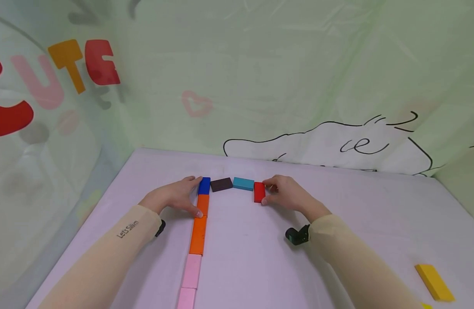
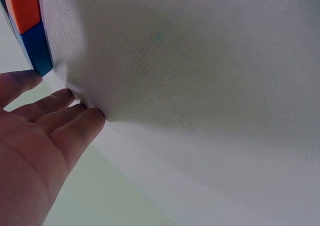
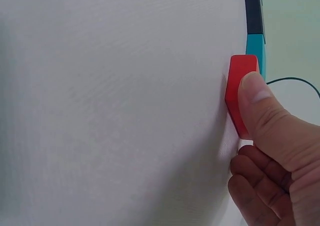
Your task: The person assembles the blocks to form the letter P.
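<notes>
My left hand (image 1: 177, 195) lies along the left side of a row of blocks. One fingertip touches the end of the blue block (image 1: 204, 186), and the thumb tip is at the joint between two orange blocks (image 1: 199, 235). Other fingertips of that hand (image 2: 75, 116) rest on the table in the left wrist view. My right hand (image 1: 285, 193) grips a red block (image 1: 259, 192), with the thumb across its face in the right wrist view. The red block stands at the right end of a teal block (image 1: 243, 183). Between teal and blue sits a dark brown block (image 1: 221, 184).
Pink blocks (image 1: 191, 271) extend the row toward the front edge of view. A yellow block (image 1: 435, 282) lies at the front right, part of another just below it. The pale lilac table (image 1: 237, 266) meets printed curtains (image 1: 260, 77) at the back and sides.
</notes>
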Demonstrator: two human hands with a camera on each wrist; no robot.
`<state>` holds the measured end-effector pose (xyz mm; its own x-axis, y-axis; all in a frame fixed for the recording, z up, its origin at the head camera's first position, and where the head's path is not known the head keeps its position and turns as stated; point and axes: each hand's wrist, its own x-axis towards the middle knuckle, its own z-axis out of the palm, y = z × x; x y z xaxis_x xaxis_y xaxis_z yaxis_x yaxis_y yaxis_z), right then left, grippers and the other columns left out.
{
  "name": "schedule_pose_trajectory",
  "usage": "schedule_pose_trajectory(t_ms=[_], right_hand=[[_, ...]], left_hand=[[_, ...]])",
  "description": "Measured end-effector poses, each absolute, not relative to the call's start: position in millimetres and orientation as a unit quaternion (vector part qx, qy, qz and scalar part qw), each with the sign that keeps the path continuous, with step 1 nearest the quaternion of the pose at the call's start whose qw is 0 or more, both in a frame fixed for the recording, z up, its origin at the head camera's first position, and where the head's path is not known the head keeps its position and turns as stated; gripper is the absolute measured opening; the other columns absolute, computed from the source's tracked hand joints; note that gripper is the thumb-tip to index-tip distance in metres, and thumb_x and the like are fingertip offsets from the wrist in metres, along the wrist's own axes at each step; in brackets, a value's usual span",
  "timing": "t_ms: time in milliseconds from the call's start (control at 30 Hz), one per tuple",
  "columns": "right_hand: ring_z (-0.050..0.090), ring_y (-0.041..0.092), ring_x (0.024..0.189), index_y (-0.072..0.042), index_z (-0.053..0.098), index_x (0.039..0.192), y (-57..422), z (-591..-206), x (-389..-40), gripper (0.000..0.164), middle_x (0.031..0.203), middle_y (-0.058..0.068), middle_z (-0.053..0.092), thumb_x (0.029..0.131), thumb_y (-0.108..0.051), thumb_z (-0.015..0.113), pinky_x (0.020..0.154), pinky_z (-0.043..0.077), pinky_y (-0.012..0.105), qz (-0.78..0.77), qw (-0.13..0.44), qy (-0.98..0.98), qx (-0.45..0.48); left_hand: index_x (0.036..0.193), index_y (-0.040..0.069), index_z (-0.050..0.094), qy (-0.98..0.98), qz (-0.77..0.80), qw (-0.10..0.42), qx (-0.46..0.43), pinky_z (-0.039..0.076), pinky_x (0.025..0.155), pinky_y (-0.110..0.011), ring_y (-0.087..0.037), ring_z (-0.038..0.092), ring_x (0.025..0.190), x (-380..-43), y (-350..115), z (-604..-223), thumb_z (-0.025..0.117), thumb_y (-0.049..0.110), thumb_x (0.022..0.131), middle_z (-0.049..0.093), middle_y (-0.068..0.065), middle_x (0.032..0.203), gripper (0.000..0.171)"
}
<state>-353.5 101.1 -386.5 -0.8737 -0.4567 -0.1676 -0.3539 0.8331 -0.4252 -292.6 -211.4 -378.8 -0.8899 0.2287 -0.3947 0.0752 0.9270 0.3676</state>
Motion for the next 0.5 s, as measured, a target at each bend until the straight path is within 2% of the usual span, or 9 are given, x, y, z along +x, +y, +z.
schedule_pose_trajectory(t_ms=[500], right_hand=[[0.062,0.031,0.112,0.002,0.058,0.141,101.2,-386.8,-352.5,0.064,0.122,0.017,0.067,0.087,-0.022,0.083,0.098,0.057,0.044,-0.194,0.128,0.946,-0.224]], left_hand=[[0.162,0.003,0.021,0.955,0.182,0.216,0.094,0.028,0.124,-0.061,-0.043,0.026,0.154,-291.5,-212.6,-378.6,0.081,0.038,0.084,0.020,-0.026,0.168,0.105]])
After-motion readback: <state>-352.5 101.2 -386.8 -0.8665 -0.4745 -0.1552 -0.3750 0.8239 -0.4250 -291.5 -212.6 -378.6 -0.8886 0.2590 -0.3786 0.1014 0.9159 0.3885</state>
